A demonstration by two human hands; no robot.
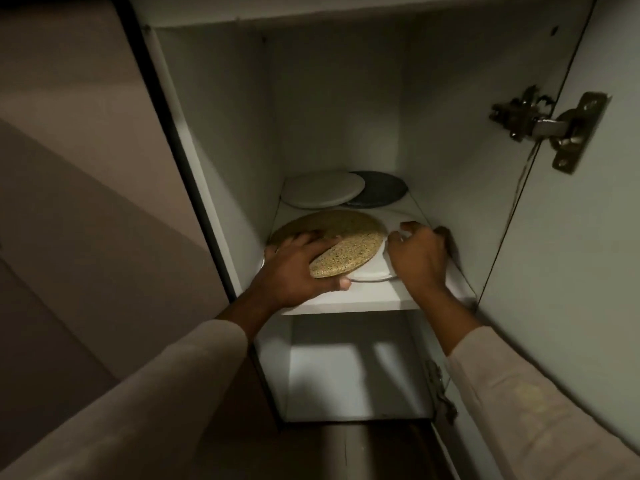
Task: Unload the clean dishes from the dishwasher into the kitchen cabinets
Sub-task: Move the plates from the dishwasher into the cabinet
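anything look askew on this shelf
Yes: the speckled plate held by the left hand sits off-centre on the white plate, leaving its right edge bare. Behind, a pale plate overlaps a dark plate rather than stacking squarely.

Hinges and a plain wall

A tarnished metal door hinge (550, 128) sits high on the right, with a second metal hinge (438, 389) lower down. A flat beige wall panel (69, 168) fills the left, crossed by a slanting shadow.

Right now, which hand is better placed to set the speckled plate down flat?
Left. The left hand pinches the speckled plate, fingers on top and thumb under its front edge. The right hand sits curled beside it over the white plate.
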